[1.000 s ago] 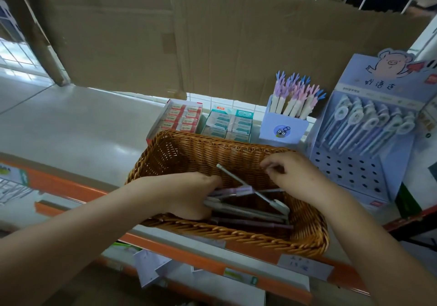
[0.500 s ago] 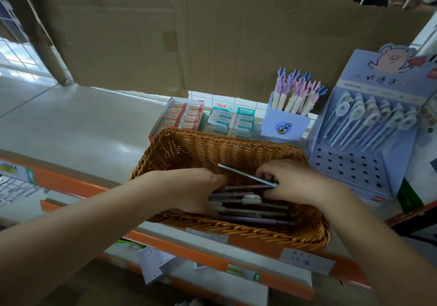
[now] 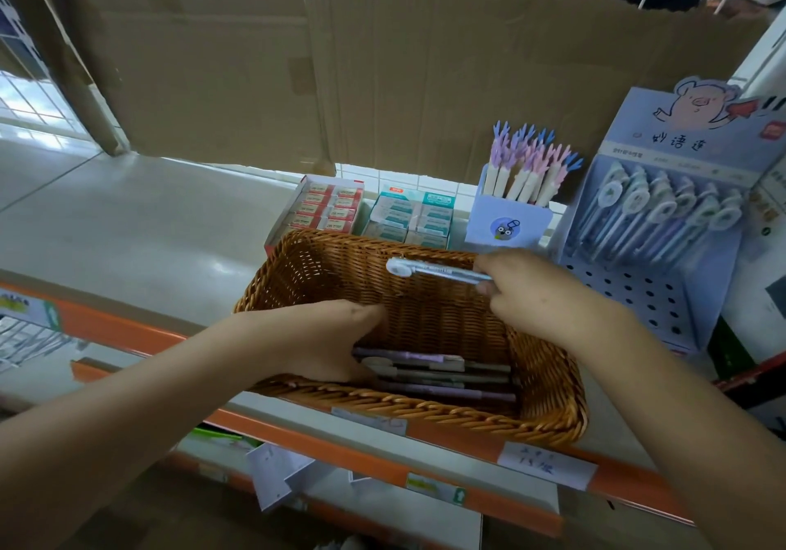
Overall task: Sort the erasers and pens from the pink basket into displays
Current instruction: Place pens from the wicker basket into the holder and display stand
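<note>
The right hand point(image 3: 531, 294) had lifted a pale-blue round-capped pen point(image 3: 438, 271), pinched, from the brown wicker basket point(image 3: 553, 413), ready for display; the left hand point(image 3: 323, 341) lay on the near-side pens point(image 3: 442, 377), its grip perhaps loose, impossible to tell.

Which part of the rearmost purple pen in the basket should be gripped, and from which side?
Grip the purple pen mid-barrel, from above and the far side. It lies flat, crosswise; the left hand covers its left end, other pens crowd its near side, and the basket floor behind is bare. The right hand holds a white pen.
</note>
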